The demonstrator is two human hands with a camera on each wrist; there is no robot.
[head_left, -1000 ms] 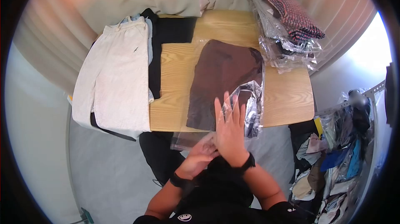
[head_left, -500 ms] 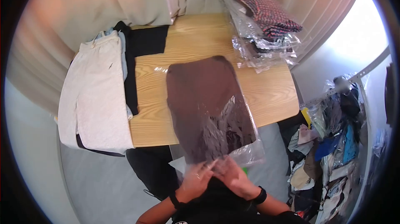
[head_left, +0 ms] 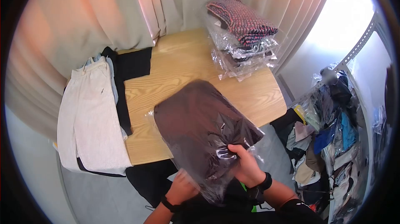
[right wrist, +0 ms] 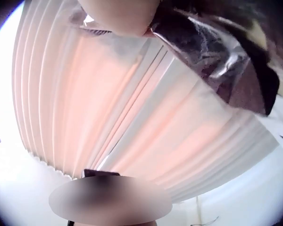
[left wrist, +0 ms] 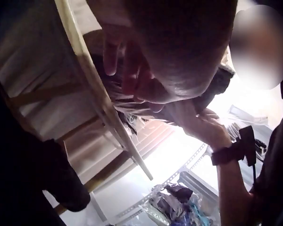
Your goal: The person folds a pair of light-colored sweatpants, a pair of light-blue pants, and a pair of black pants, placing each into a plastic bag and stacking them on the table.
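A dark brown folded garment (head_left: 187, 117) lies inside a clear plastic bag, its near end tilted down past the table's front edge. My right hand (head_left: 248, 169) grips the bag near its right front side, thumb on top and fingers underneath. My left hand (head_left: 182, 187) is at the bag's lower left edge, which partly covers it. From below, in the left wrist view, the left fingers (left wrist: 130, 70) hang slightly bent and apart under the dark bundle. Crinkled plastic (right wrist: 221, 61) shows beside the right hand in the right wrist view.
Light trousers (head_left: 89, 115) lie over other clothes at the table's left, with a black garment (head_left: 133, 63) beside them. Bagged clothes topped by a red-and-navy knit (head_left: 246, 19) are stacked at the back right. More clothing (head_left: 325, 140) is heaped beyond the table (head_left: 266, 99).
Both hands were together at the bag's near end; now they are apart, the right gripping its right side. The bagged garment has come nearer and tilted. The head view has shifted right.
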